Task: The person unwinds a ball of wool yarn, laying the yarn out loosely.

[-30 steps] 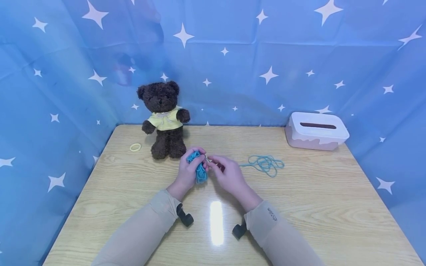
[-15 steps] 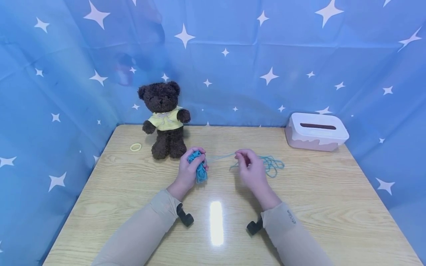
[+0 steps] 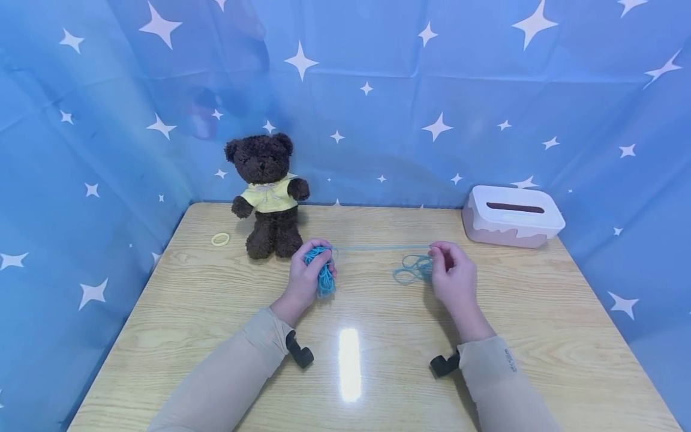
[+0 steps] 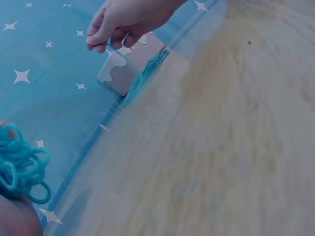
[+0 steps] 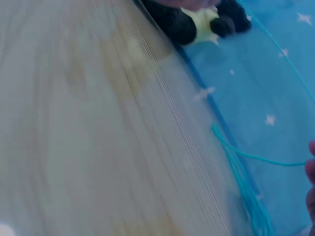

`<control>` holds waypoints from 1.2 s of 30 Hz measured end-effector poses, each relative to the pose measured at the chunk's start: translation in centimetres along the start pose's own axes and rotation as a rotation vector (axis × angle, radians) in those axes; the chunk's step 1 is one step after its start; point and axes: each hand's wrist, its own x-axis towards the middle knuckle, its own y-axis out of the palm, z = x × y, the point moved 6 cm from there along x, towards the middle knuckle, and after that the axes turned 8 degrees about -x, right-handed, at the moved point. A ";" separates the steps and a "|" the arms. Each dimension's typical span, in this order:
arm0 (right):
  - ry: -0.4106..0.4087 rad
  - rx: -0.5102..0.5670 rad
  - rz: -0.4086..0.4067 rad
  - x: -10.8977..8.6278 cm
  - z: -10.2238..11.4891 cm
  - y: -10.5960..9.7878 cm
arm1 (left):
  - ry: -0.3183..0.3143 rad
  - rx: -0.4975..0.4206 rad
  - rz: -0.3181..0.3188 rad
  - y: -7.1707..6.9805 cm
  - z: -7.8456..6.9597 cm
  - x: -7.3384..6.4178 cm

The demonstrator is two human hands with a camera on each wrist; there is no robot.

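My left hand point(image 3: 305, 277) grips a bundle of turquoise yarn point(image 3: 325, 279), its loops poking out past the thumb; the left wrist view shows the loose loops up close. Farther right, my right hand point(image 3: 455, 277) pinches a strand between thumb and fingertips. That strand point(image 3: 383, 247) stretches straight across from the bundle to the right fingertips. A loose pile of the same yarn point(image 3: 412, 270) lies on the table just left of the right hand, partly hidden by it. In the right wrist view, another length of yarn point(image 5: 266, 159) runs from the pile up to the right fingers.
A dark brown teddy bear point(image 3: 263, 162) in a yellow top stands behind the left hand. Left of it lies a pale yellow ring point(image 3: 220, 239). A white and pinkish tissue box point(image 3: 513, 217) sits at the back right of the wooden table point(image 3: 216, 312). Behind hangs a blue starry curtain point(image 3: 378, 120).
My right hand has moved from beside the left hand out to the right, drawing the strand long and straight. The left hand has stayed in place with the bundle.
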 end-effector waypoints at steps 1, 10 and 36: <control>0.009 -0.020 -0.004 0.1 -0.4 -0.3 | 0.004 0.010 -0.007 0.0 -0.1 0.0; 0.130 -0.201 -0.033 0.6 -4.0 -2.9 | 0.020 0.024 -0.049 -0.3 -0.4 -0.1; 0.110 -0.446 0.119 0.1 -4.1 -2.9 | 0.032 -0.025 -0.034 -0.4 -0.2 0.0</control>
